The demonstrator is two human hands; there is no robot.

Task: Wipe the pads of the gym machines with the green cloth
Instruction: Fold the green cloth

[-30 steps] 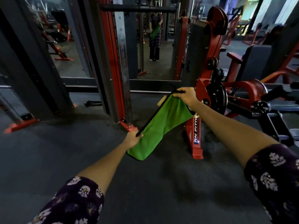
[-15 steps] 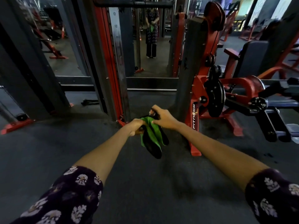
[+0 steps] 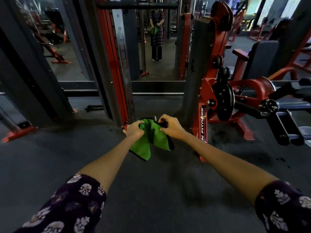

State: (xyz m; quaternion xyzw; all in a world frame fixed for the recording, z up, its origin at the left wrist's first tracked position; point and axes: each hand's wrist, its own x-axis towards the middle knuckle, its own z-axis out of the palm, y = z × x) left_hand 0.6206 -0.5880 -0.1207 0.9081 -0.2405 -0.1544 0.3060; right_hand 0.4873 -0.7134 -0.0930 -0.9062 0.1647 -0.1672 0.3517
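The green cloth (image 3: 152, 137) looks soft and matt, with a black edge. The machine frame (image 3: 204, 105) is red painted metal, slightly glossy. The floor (image 3: 151, 199) is dark, rough and matt.

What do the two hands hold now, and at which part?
Both hold the green cloth at its bunched upper edge: the left hand grips the left side, the right hand the right side. The rest hangs below.
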